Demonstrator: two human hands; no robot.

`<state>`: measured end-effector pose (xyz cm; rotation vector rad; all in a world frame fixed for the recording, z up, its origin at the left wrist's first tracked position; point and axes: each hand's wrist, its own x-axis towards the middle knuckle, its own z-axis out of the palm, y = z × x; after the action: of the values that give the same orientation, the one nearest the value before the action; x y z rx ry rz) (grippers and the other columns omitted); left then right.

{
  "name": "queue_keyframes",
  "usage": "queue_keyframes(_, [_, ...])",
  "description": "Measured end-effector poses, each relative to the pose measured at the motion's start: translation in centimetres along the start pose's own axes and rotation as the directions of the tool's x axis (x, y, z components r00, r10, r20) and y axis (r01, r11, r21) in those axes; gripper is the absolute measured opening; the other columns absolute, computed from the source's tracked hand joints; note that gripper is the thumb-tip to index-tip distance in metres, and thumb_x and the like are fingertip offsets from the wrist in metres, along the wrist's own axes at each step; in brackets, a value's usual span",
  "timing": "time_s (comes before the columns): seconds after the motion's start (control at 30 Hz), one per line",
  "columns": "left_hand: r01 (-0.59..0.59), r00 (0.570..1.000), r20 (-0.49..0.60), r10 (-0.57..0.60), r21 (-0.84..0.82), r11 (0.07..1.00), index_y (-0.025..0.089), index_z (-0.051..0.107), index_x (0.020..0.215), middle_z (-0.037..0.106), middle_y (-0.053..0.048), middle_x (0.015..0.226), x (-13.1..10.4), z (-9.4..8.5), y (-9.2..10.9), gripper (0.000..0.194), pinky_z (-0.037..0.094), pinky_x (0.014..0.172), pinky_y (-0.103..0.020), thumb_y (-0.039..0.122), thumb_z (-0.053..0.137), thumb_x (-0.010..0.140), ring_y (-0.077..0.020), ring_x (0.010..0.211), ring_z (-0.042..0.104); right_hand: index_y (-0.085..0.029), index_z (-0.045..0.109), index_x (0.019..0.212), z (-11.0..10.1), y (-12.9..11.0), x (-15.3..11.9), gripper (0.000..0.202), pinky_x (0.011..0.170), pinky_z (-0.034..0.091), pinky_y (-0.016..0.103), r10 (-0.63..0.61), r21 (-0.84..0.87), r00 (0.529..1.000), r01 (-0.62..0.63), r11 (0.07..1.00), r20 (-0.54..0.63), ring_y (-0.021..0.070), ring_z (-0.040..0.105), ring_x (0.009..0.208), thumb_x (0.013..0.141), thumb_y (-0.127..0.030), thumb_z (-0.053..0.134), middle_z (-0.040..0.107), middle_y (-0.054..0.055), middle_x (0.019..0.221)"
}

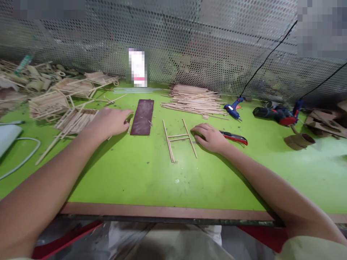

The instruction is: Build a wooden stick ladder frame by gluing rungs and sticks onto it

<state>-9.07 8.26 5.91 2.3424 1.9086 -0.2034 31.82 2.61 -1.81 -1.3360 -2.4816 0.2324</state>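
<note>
An H-shaped frame of thin wooden sticks (179, 138) lies flat on the green table, two crosspieces joining its long sides. My right hand (208, 137) rests against the table just right of it, palm down and fingers loosely spread, the fingertips close to the right side stick. Under that wrist is a red and black utility knife (236, 138). My left hand (112, 121) hovers left of a dark brown rectangular board (142, 117), thumb and index finger apart. A short piece of stick (129, 126) shows by its thumb; whether they touch I cannot tell.
Behind the frame is a pile of wooden sticks (193, 99). A blue glue gun (233, 108), a power drill (276, 115) and a brown cup-shaped piece (299, 141) are at right. Small stick-built models (48, 104) crowd the left. Perforated metal mesh (173, 43) bounds the back.
</note>
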Motion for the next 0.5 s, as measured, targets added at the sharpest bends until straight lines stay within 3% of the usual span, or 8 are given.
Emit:
queue_keyframes(0.17, [-0.009,1.000,0.022,0.010,-0.031,0.999,0.013,0.055,0.163,0.076,-0.009,0.089,-0.1,0.0,0.3,0.063,0.055,0.090,-0.044,0.029,0.054,0.102,-0.0283,0.081,0.065,-0.018,0.077,0.137,0.1,0.1,0.0,0.044,0.116,0.057,0.058,-0.006,-0.003,1.000,0.006,1.000,-0.020,0.0352,0.069,0.129,0.110,-0.036,0.048,0.078,0.016,0.136])
queue_keyframes(0.23, [-0.011,1.000,0.016,0.012,-0.068,0.998,0.013,0.048,0.167,0.077,-0.010,0.097,-0.3,-0.4,0.0,0.066,0.054,0.085,-0.041,0.031,0.053,0.103,-0.0266,0.081,0.064,-0.020,0.077,0.136,0.2,0.1,-0.1,0.043,0.115,0.057,0.058,-0.006,-0.001,1.000,0.006,1.000,-0.026,0.0351,0.070,0.129,0.110,-0.036,0.048,0.078,0.016,0.136])
queue_keyframes(0.37, [-0.019,0.999,-0.030,0.012,-0.235,0.972,0.021,0.043,0.167,0.077,-0.010,0.115,-1.0,-1.3,-0.6,0.073,0.052,0.077,-0.040,0.059,0.045,0.104,-0.0253,0.086,0.063,-0.019,0.078,0.136,0.2,0.1,-0.1,0.043,0.115,0.058,0.058,-0.011,-0.004,1.000,0.011,1.000,-0.027,0.0351,0.070,0.128,0.110,-0.037,0.048,0.078,0.016,0.135])
queue_keyframes(0.5, [-0.010,0.994,-0.097,-0.040,-0.466,0.885,0.039,0.061,0.151,0.078,-0.004,0.095,-1.4,-1.4,-0.9,0.079,0.048,0.073,-0.044,0.087,0.039,0.092,-0.0270,0.079,0.056,-0.022,0.078,0.137,0.2,0.1,-0.1,0.042,0.116,0.057,0.060,-0.014,0.007,0.999,0.014,1.000,-0.036,0.0354,0.070,0.128,0.110,-0.035,0.048,0.078,0.015,0.134])
